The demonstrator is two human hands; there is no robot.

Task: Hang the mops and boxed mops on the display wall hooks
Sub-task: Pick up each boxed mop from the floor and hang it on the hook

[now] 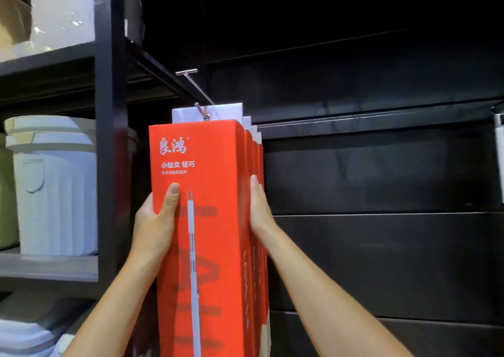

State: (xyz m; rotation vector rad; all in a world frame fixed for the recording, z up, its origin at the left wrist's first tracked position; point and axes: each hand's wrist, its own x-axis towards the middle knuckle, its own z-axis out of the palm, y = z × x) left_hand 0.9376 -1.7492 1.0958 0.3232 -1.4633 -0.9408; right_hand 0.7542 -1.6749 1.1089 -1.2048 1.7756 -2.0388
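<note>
Head view: left hand (155, 220) grips tall red cardboard mop box (207, 220), right hand (260, 206) pressed flat on its side; tilting could slip white hang tab (223, 112) off thin metal hook (200, 92).

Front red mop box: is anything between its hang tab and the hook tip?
Nothing visible. The hook tip already pokes through the white hang tab of the front red mop box; the other boxes hang behind it.

Two bare hands, the left hand (154, 220) and the right hand (260, 209), show with uncovered forearms (321, 288) that run bare to the bottom edge of the view. The left thumbnail (173, 189) is short, rounded and plain. The arms look slim and smooth.
</note>
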